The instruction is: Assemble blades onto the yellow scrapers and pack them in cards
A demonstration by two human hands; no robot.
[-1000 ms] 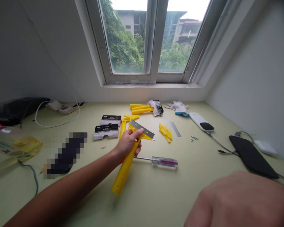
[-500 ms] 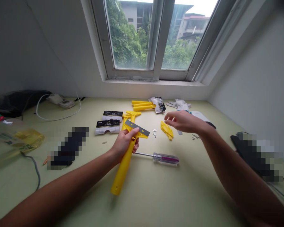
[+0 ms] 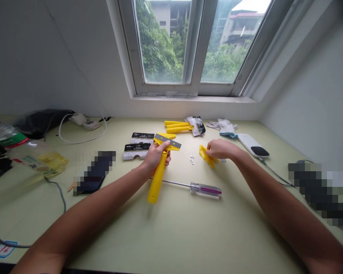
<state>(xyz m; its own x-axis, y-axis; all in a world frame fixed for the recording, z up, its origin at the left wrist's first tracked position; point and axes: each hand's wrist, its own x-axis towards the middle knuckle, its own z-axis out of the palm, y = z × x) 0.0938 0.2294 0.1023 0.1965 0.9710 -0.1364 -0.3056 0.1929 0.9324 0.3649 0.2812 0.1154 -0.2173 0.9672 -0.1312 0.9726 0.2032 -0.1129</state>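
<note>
In the head view, my left hand (image 3: pixel 156 155) is wrapped around the neck of a yellow scraper (image 3: pixel 156 185). Its thumb presses on the grey metal blade (image 3: pixel 175 144), which lies across the scraper's head. My right hand (image 3: pixel 220 148) has its fingers pinched down on one of the yellow plastic blade covers (image 3: pixel 204 155) piled on the table; the fingertips are partly hidden. A loose grey blade (image 3: pixel 223 160) peeks out under that hand. Several small nuts (image 3: pixel 192 160) lie between my hands. Nearer to me rests a screwdriver (image 3: pixel 205 189) with a clear and purple handle.
Several yellow handles (image 3: pixel 178 126) and a packet (image 3: pixel 198 126) lie at the back. Black-and-white card packages (image 3: pixel 136 151) sit left of the scraper. Gloves (image 3: pixel 223 126), a white device (image 3: pixel 253 145), a phone (image 3: pixel 93 177) and an oil bottle (image 3: pixel 50 158) surround the work area.
My right hand has come down onto the yellow covers and its fingers have closed there. The scraper in my left hand is raised a little farther from me. The view has shifted slightly.
</note>
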